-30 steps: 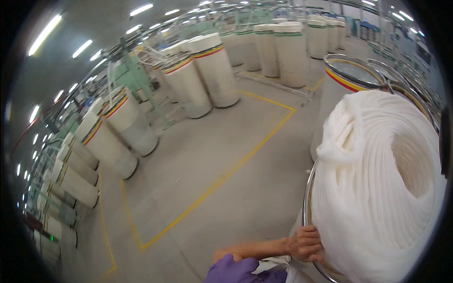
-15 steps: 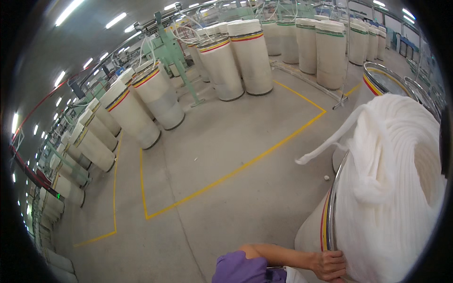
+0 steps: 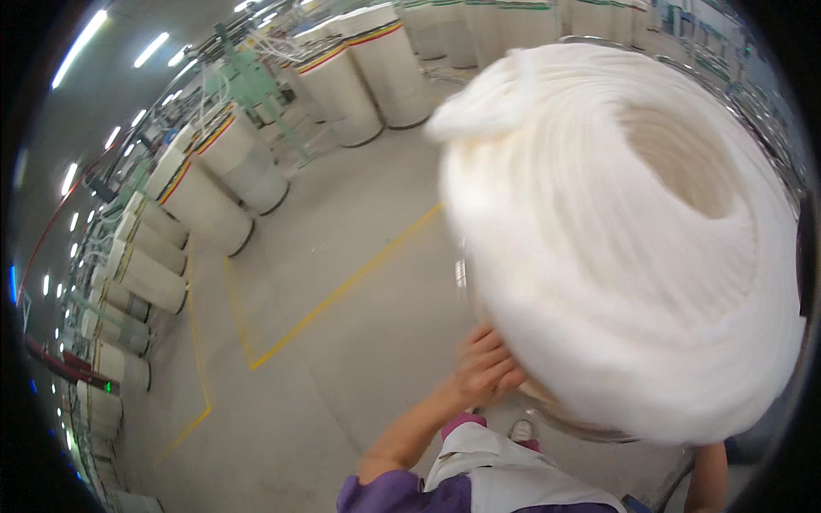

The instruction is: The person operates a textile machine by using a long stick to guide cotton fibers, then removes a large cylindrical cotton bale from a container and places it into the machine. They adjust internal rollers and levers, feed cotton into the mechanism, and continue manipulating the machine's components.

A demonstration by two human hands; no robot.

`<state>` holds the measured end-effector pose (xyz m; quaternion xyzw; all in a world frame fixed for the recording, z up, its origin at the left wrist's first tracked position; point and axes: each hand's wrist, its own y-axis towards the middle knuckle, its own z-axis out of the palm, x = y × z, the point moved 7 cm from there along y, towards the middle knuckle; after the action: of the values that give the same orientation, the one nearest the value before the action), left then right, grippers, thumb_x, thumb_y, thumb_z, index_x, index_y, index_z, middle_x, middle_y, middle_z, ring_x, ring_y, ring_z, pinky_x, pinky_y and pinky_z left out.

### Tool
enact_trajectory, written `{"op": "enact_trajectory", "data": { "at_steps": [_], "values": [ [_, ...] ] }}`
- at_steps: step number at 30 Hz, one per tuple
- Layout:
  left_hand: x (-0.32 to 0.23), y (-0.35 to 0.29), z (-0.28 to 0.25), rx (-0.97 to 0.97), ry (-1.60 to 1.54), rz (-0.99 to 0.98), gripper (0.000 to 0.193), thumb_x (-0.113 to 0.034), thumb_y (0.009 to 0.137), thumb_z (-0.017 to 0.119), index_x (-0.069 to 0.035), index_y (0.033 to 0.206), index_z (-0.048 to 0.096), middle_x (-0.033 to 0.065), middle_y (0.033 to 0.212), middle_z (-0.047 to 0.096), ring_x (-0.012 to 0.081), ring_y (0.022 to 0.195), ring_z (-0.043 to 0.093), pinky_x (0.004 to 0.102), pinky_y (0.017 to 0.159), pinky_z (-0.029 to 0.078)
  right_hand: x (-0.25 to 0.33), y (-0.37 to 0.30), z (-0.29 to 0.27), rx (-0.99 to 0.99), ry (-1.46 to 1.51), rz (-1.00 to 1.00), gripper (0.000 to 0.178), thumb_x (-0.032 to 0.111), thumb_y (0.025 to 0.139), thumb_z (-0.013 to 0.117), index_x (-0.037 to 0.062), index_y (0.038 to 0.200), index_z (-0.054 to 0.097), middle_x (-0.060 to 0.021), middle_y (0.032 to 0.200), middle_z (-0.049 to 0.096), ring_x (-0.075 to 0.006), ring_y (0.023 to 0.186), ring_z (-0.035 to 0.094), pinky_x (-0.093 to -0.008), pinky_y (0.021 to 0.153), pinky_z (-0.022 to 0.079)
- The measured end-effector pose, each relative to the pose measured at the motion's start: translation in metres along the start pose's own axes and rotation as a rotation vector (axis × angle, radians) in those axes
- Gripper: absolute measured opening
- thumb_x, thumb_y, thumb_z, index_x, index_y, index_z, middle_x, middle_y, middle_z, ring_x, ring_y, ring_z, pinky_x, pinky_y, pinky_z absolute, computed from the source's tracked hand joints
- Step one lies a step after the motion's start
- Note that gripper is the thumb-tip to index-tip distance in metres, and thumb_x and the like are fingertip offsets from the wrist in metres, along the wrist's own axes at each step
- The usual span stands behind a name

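Note:
A large coil of white cotton sliver (image 3: 590, 282) with a hollow at its centre bulges over the top of a sliver can. Little of that can shows beneath it, mainly the metal rim (image 3: 590, 432) at the near side. My left hand (image 3: 487, 369) is closed on the can's rim at its left side, just under the overhanging sliver. On the other side, my right forearm (image 3: 708, 479) rises to the near right of the coil. The sliver hides the right hand and its fingers.
Tall cream cans stand in rows at the left (image 3: 205, 209) and the back (image 3: 389, 73). A green machine frame (image 3: 256, 90) rises among them. Yellow lines (image 3: 342, 291) mark the grey floor. More metal can rims (image 3: 753, 137) show behind the coil, at the right.
The sliver-filled can now appears nearer and further left, covering more of the view. My left hand, still on the rim, is higher and further left. My right forearm has come into view.

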<state>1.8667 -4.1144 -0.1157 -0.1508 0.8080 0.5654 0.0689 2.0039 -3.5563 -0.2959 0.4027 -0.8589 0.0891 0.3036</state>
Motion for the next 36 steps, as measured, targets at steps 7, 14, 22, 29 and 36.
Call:
{"op": "enact_trajectory", "data": {
  "at_steps": [7,14,22,29,36],
  "values": [
    [-0.123,-0.019,-0.002,-0.005,0.401,-0.058,0.020,-0.023,0.076,0.061,-0.005,0.068,0.060,0.0070,0.067,0.058,0.0230,0.065,0.055,0.0365,0.063,0.043,-0.043,0.017,-0.055,0.017,0.061,0.012,0.047,0.040,0.086,0.050,0.0062,0.119,0.050,-0.0140,0.116,0.057,-0.0285,0.100,0.058,-0.0404,0.081,0.050],
    [-0.176,-0.046,0.001,0.088,0.710,-0.170,0.027,-0.033,0.080,0.060,-0.008,0.071,0.063,0.0044,0.066,0.060,0.0190,0.061,0.056,0.0329,0.057,0.044,-0.008,0.060,-0.064,0.071,0.161,-0.096,0.051,0.043,0.087,0.050,0.0068,0.122,0.048,-0.0139,0.117,0.056,-0.0281,0.102,0.057,-0.0406,0.081,0.050],
    [-0.127,-0.024,0.058,0.328,1.094,-0.056,0.035,-0.044,0.085,0.059,-0.012,0.075,0.066,0.0013,0.066,0.061,0.0145,0.057,0.058,0.0287,0.051,0.046,0.245,0.130,0.061,0.415,0.487,-0.429,0.054,0.046,0.087,0.050,0.0073,0.126,0.046,-0.0137,0.119,0.055,-0.0278,0.103,0.057,-0.0409,0.082,0.050],
    [-0.026,-0.002,0.049,0.231,1.360,-0.147,0.042,-0.052,0.086,0.057,-0.014,0.069,0.059,-0.0018,0.050,0.043,0.0145,0.038,0.043,0.0301,0.037,0.033,0.435,0.075,0.184,0.989,0.875,-0.300,0.065,0.055,0.089,0.045,0.0103,0.136,0.038,-0.0168,0.124,0.051,-0.0294,0.104,0.056,-0.0412,0.080,0.051],
    [0.102,0.013,-0.032,0.072,1.595,-0.093,0.038,-0.052,0.080,0.063,-0.015,0.075,0.059,0.0000,0.063,0.054,0.0190,0.052,0.054,0.0344,0.047,0.040,0.365,0.081,0.205,0.979,0.305,-0.442,0.046,0.037,0.093,0.050,0.0008,0.120,0.055,-0.0114,0.109,0.062,-0.0209,0.091,0.061,-0.0306,0.071,0.052]
  ]
}}
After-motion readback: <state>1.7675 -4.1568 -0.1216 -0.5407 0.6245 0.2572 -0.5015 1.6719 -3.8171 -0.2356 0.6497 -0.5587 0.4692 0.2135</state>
